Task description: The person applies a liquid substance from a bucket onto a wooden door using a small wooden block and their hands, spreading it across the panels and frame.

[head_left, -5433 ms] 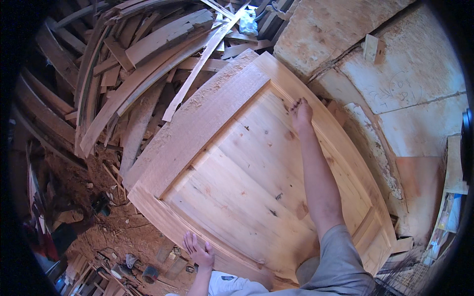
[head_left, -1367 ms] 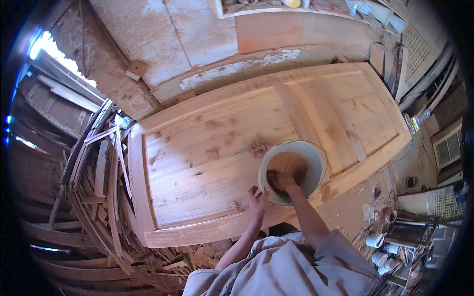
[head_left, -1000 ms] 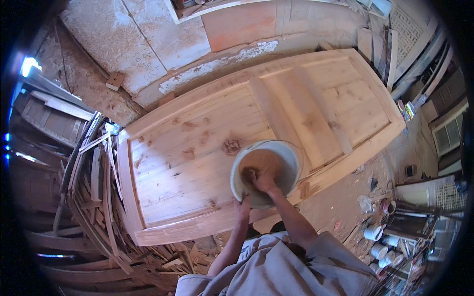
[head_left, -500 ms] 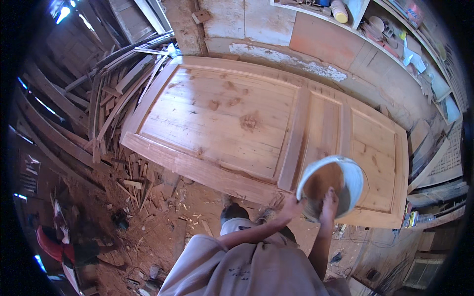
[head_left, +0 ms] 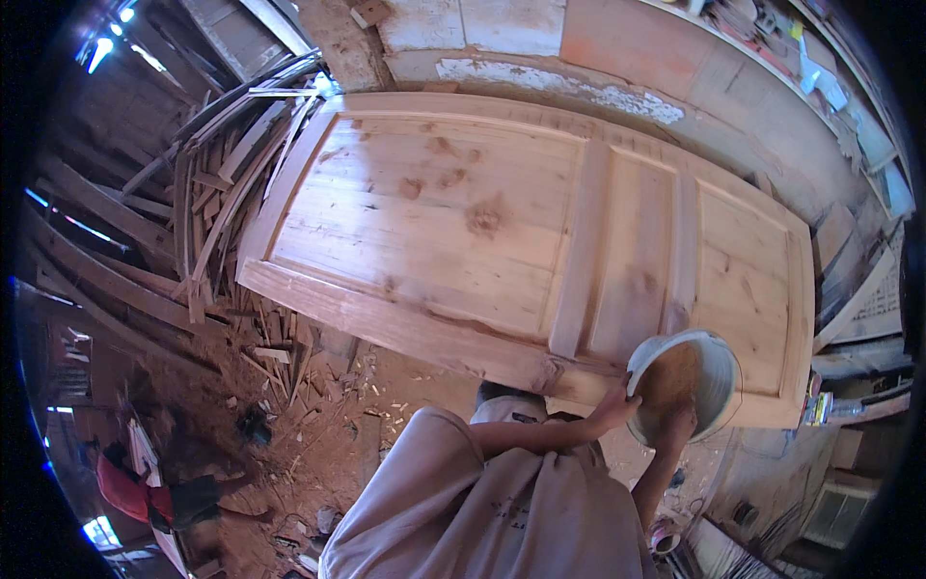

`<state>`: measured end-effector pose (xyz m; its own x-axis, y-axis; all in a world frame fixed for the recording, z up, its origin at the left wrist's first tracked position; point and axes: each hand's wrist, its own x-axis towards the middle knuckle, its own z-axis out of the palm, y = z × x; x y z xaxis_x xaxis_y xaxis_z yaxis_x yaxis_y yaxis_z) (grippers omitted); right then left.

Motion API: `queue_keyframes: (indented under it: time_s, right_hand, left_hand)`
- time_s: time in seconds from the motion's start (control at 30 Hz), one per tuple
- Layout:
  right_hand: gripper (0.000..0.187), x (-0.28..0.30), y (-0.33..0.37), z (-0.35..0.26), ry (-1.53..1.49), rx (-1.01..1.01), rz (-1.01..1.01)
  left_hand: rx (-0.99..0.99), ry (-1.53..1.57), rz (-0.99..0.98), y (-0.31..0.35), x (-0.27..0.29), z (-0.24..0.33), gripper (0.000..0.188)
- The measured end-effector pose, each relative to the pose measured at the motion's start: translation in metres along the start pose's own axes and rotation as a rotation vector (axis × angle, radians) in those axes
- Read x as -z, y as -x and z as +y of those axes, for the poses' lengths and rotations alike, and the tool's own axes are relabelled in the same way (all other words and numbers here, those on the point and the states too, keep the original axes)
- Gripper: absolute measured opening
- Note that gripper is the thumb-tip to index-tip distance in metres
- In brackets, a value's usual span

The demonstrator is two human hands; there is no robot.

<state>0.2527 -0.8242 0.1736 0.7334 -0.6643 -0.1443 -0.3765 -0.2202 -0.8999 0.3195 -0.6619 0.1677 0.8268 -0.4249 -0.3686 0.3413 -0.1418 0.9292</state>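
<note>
A whitish bucket (head_left: 725, 391) tilts toward me at the near right edge of a panelled wooden door (head_left: 434, 222). Loose brown material (head_left: 672, 374), powdery in look, lies inside it. My left hand (head_left: 614, 407) grips the bucket's rim on its left side. Inside the bucket's near side, my right hand (head_left: 679, 423) has its fingers curled by the brown material; what they hold, if anything, is hidden. Brown smudges and dark knots mark the pale door, which lies flat in front of me.
Stacked wood offcuts (head_left: 231, 183) lean beyond the door's left end. Shavings and scraps litter the dirt floor (head_left: 318, 434). A person in a red top (head_left: 125, 487) is at the lower left. Cluttered shelves (head_left: 820, 87) line the wall at far right; small containers (head_left: 820, 407) stand past the door's right corner.
The bucket and both hands have shifted right and nearer to me. My right hand has gone from raised fingers to a more curled shape lower in the bucket. The view has shifted slightly.
</note>
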Motion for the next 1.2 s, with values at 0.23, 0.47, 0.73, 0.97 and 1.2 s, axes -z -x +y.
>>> queue_keyframes:
  time_s: [0.23,0.47,0.73,0.97,1.2]
  right_hand:
    - [0.043,-0.038,-0.003,-0.031,-0.066,-0.14,-0.078]
    - [0.05,-0.066,-0.014,-0.024,-0.176,-0.174,-0.098]
    - [0.029,-0.083,-0.03,-0.085,-0.697,-0.538,-0.151]
    - [0.034,-0.108,-0.042,-0.129,-1.06,-0.392,-0.449]
    - [0.036,-0.227,-0.012,-0.206,-1.279,-0.573,-0.898]
  left_hand:
    - [-0.011,-0.004,0.104,-0.024,0.007,-0.06,0.062]
    - [-0.106,0.155,0.208,-0.026,0.019,-0.079,0.071]
    - [-0.08,0.166,0.422,-0.043,0.03,-0.057,0.068]
    - [0.189,0.399,0.268,-0.028,0.082,0.001,0.071]
    - [-0.027,0.769,0.159,0.033,0.22,-0.032,0.059]
